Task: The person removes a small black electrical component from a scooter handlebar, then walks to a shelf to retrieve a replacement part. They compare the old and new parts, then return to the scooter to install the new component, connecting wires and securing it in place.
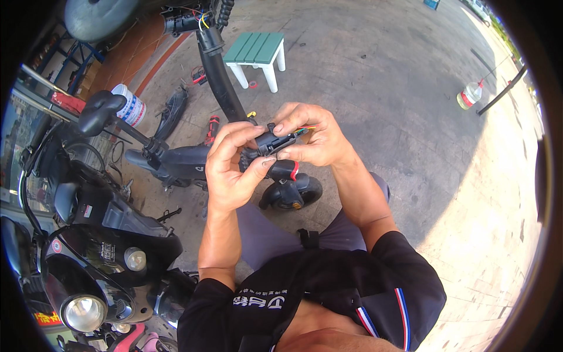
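Between my two hands I hold a small black plastic housing (274, 142) with an open slot along its side. My left hand (231, 161) closes on its left end, thumb below and fingers above. Pinching the other end is my right hand (319, 136). Thin coloured wires (306, 128) come out there by the right fingertips. A ribbed black piece (248, 157) shows under my left fingers; its full shape is hidden. Behind my hands stands a black folding electric scooter (182, 163), its tall stem (220, 79) rising to a bar end with loose wires (205, 20).
A green-topped white stool (255, 48) stands beyond the stem. The scooter's wheel (308, 190) is below my hands. A black motor scooter (111, 252) crowds the left, with a white bucket (130, 105) behind it. Red-handled tool (212, 130) and red meter (198, 75) lie farther off.
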`<action>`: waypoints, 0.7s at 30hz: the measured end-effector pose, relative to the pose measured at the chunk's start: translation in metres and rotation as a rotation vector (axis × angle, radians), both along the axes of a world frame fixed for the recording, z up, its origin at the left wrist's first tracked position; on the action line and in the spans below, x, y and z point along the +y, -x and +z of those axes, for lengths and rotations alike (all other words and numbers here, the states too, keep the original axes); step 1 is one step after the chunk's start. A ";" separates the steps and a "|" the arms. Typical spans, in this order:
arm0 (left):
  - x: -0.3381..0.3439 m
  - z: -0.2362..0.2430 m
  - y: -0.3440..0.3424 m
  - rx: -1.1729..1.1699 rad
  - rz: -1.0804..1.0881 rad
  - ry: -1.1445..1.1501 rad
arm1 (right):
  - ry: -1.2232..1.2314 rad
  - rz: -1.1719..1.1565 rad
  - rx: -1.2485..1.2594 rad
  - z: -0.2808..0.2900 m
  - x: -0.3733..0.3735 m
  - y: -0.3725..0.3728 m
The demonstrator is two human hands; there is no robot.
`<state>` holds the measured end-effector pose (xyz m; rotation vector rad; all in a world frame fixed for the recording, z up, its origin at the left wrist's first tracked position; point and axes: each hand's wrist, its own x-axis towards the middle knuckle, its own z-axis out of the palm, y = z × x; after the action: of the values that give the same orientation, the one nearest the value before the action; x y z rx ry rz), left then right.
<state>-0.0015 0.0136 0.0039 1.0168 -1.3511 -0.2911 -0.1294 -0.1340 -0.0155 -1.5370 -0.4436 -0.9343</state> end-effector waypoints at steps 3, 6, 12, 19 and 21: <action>0.002 0.004 -0.003 -0.167 0.093 -0.016 | 0.000 -0.007 0.021 0.001 0.000 0.002; 0.000 0.003 -0.003 -0.184 0.092 0.046 | -0.019 0.037 0.015 0.002 0.001 0.002; -0.004 -0.002 -0.006 -0.188 0.065 0.125 | -0.036 0.045 0.045 0.002 0.004 0.003; -0.005 -0.005 -0.004 -0.119 0.029 0.120 | -0.146 0.058 0.116 -0.001 0.007 0.004; -0.006 -0.006 -0.004 -0.105 0.015 0.123 | -0.148 0.051 0.117 -0.002 0.006 0.004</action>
<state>0.0029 0.0073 -0.0017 0.9497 -1.4371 -0.1434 -0.1338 -0.1278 -0.0177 -1.4307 -0.3218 -0.8151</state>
